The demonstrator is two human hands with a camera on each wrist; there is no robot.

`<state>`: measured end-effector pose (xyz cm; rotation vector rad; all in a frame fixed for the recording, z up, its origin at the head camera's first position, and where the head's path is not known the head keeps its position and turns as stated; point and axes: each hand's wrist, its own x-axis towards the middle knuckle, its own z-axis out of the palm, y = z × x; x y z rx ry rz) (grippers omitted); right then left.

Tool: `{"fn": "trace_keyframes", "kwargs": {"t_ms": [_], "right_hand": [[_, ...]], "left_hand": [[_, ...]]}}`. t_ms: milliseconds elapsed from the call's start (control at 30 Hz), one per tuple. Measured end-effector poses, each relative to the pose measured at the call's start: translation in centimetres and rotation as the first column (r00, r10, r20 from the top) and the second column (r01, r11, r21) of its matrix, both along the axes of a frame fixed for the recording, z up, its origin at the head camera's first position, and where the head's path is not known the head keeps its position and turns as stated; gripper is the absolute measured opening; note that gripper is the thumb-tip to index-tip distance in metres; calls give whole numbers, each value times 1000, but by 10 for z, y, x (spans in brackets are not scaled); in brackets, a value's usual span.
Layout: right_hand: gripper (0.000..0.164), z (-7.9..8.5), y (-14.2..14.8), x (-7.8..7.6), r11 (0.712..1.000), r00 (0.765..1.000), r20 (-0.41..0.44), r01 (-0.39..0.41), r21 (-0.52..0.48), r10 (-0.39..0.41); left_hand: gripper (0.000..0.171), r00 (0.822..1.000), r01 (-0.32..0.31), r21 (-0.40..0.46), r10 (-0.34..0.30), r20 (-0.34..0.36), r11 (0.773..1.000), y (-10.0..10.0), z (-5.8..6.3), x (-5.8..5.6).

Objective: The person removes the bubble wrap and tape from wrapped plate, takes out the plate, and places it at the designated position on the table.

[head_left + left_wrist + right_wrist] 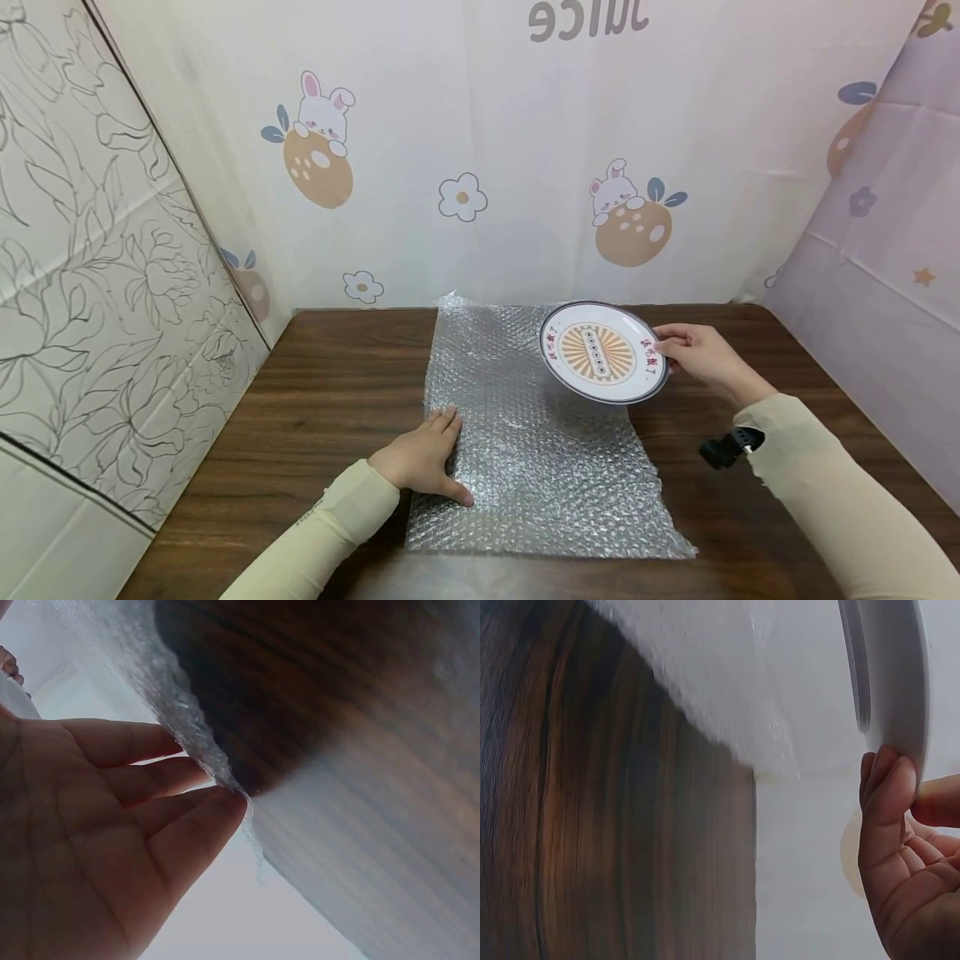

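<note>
A white plate (555,367) with a dark rim, red lettering and an orange sunburst is held up, tilted, over the bubble wrap (517,467). My right hand (701,358) pinches the plate's right edge, thumb on the upper face; the right wrist view shows fingers curled behind the plate (896,682). My left hand (423,454) rests with fingers spread on the left edge of the bubble wrap. In the left wrist view the straight fingers (187,832) touch the edge of the wrap (191,712).
The bubble wrap lies on a dark wooden table (337,375). Behind the table hangs a pale curtain (525,108) printed with rabbits, fruit and flowers. A flower-patterned panel (112,233) stands on the left. A black strap (727,448) is at my right wrist.
</note>
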<state>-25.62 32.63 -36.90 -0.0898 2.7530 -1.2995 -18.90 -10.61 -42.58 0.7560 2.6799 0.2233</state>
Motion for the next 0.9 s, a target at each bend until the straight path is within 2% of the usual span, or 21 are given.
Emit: {"fn": "trace_keyframes", "kwargs": {"t_ms": [500,900], "right_hand": [[56,-12,47,0,993,992,40,121,15,-122],[56,-34,78,1,981,979,74,192,-19,-190]], "left_hand": [[121,1000,-3,1,3,4,1000,0,-1,0],[121,1000,5,9,-5,-6,1000,0,0,0]]}}
